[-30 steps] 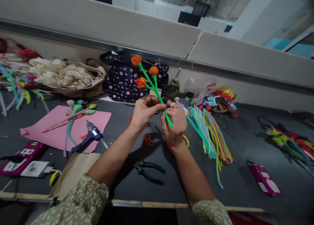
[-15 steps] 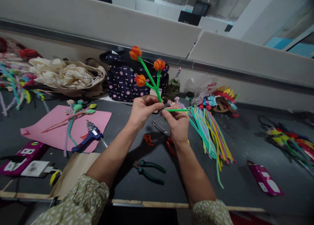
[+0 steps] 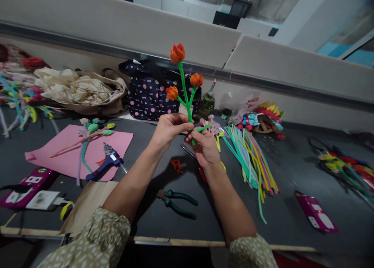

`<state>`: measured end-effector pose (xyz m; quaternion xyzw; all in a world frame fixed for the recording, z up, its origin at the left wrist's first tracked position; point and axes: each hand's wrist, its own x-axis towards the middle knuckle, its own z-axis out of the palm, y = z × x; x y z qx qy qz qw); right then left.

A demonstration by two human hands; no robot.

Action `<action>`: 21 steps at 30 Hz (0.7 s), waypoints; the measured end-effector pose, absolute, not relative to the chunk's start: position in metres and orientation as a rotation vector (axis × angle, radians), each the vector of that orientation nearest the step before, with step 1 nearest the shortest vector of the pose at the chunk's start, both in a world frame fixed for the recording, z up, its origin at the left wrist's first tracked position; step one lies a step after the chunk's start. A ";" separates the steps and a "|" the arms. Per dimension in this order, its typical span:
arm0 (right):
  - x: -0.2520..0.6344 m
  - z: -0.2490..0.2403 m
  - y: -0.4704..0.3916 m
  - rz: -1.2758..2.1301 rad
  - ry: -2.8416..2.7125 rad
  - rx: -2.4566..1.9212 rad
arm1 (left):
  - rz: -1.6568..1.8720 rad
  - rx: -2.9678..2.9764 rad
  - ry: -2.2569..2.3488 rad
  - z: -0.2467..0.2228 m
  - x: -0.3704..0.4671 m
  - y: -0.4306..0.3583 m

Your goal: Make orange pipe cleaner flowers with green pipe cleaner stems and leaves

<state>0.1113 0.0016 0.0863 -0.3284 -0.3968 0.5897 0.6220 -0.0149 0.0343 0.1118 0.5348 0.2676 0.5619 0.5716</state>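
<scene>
Standing almost upright, a pipe-cleaner flower spray [image 3: 184, 84] is showing three orange flower heads [image 3: 177, 54] up top, and it is being held in the air above the worktop [image 3: 288, 162]. The left hand [image 3: 168, 132] is pinching the green stem low down, under the place where the side branches [image 3: 192, 96] are joining. The right hand [image 3: 208, 149] is pinching just below, with a thin green end [image 3: 202, 128] sticking out past its thumb; how that end is joining the stem, I cannot tell.

The spray is looking very light and fuzzy, so it is probably not slipping much. Its stem is likely bending with a small push. The flower heads are looking soft and easy to squash, so the thick stem is seeming the best place for holding.

Under the hands, orange scraps [image 3: 176, 166], scissors with a red handle [image 3: 202, 175] and green-handled pliers [image 3: 182, 197] are lying. A bundle of colored pipe cleaners [image 3: 253, 158] is resting to the right, and a spotted bag [image 3: 152, 90] is sitting behind.
</scene>
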 end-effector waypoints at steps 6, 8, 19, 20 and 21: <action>0.109 0.072 0.005 0.671 -1.174 -0.986 | 1.361 1.224 0.703 0.106 -0.010 0.040; 0.111 0.067 0.006 0.427 -1.271 -1.063 | 1.368 1.221 0.720 0.104 -0.008 0.040; 0.129 0.063 0.007 -0.155 -1.707 -1.150 | 1.363 1.213 0.728 0.097 -0.004 0.041; 0.129 0.065 0.006 -0.137 -1.705 -1.146 | 1.363 1.212 0.732 0.098 -0.004 0.041; 0.128 0.066 0.004 -0.110 -1.692 -1.137 | 1.363 1.211 0.734 0.099 -0.005 0.040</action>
